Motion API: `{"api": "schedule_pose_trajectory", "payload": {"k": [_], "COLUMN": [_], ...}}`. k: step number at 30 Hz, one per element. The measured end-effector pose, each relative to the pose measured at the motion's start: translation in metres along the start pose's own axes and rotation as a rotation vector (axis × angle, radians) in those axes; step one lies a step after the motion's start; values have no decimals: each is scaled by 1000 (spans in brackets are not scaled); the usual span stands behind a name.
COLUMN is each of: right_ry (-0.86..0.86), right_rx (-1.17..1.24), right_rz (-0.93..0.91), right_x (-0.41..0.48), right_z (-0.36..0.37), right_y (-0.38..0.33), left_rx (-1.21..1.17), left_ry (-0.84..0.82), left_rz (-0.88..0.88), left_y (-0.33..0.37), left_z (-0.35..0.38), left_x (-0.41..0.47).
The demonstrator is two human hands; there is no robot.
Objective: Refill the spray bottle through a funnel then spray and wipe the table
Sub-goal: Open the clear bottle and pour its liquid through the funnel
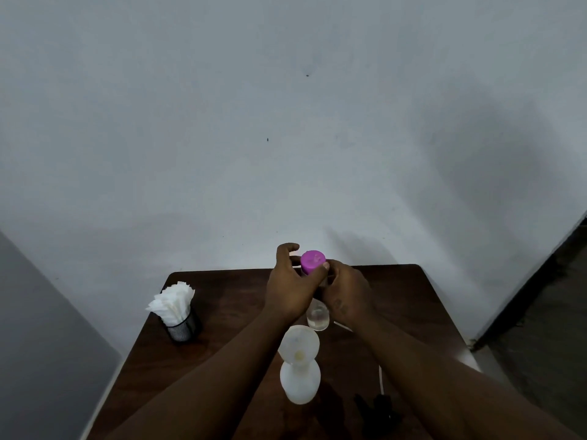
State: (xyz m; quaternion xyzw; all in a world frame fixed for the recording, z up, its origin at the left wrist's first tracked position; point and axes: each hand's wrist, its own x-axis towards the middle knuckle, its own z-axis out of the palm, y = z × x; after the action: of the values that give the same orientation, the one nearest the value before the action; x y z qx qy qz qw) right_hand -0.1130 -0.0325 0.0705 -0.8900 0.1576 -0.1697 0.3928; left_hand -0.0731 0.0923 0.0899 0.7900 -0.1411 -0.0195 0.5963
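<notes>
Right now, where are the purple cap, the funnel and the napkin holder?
purple cap (313, 260): head view, on its flat top.
funnel (298, 341): head view, inside its wide bowl.
napkin holder (181, 329): head view, on its black mesh wall.

Both bare forearms are stretching forward, hands meeting. The left hand (287, 282) is curling fingers and thumb round a purple round cap (313, 260), while the right hand (347, 295) is gripping the clear bottle (317, 317) beneath it.

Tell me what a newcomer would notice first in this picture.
The bright purple cap of a clear bottle stands out, gripped by the left hand and right hand over the dark table. Nearer stands a white spray bottle with a funnel in its neck; at left, white napkins fill a black mesh cup.
</notes>
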Motion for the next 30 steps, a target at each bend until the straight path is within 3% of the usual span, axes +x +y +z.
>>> {"api": "schedule_pose_trajectory", "payload": {"k": [9,14,23,27,30], "right_ry": [30,-10,9,-19,-14], "right_rx": [-23,-16,-5,9,-8], "right_rz": [-12,-31,-30,-43,-48], "right_x": [1,-1,-2,0,-1], "right_z": [2,-1,-1,-1,-1], "right_y": [2,2,1,7,8], "left_rx": [36,-6,28,15,76], "left_ry": [53,-137,20,-123,-89], "left_rz": [41,42,13,55,128], "left_y": [-1,-4,0,1,-4], "left_z": [3,-6,-1,-5,-4], "left_x": [-3,3,1,-1,0]}}
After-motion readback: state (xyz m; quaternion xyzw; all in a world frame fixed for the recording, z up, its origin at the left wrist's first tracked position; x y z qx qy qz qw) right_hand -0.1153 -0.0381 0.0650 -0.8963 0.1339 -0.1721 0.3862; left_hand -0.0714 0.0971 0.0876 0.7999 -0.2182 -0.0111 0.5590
